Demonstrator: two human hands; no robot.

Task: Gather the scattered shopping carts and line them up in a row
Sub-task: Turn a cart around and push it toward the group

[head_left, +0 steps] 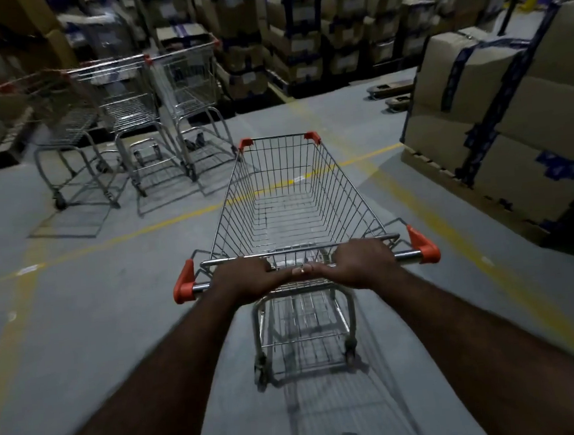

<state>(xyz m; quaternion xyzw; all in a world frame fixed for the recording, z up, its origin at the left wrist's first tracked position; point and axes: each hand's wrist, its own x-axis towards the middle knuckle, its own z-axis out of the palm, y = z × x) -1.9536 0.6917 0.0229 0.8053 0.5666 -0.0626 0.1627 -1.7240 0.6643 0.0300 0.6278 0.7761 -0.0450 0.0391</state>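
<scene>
Head view of a warehouse aisle. The near cart (288,213), an empty wire shopping cart with orange corner caps, stands on the grey floor (80,319) directly in front of the person, its basket pointing away from the camera. Both arms are stretched forward to its handle bar (407,255). The left hand (249,278) and the right hand (361,263) grip the bar side by side near its middle. The fingers (263,264) of each hand are curled over the top of the bar, and the two thumbs touch at the centre. An orange end cap (184,283) shows at each end of the bar, outside the hands.

Ahead and to the left, well apart from the near cart, three parked carts (129,102) stand side by side in a row, their baskets facing the stacked goods behind them. A yellow line (142,228) painted on the floor runs across the aisle between the parked carts and the person, passing under the near cart's basket.

Strapped cardboard boxes (511,114) are stacked on a pallet at the right. More box stacks (299,44) fill the back of the aisle. Two pallet-jack forks (388,87) lie on the floor beside them.
</scene>
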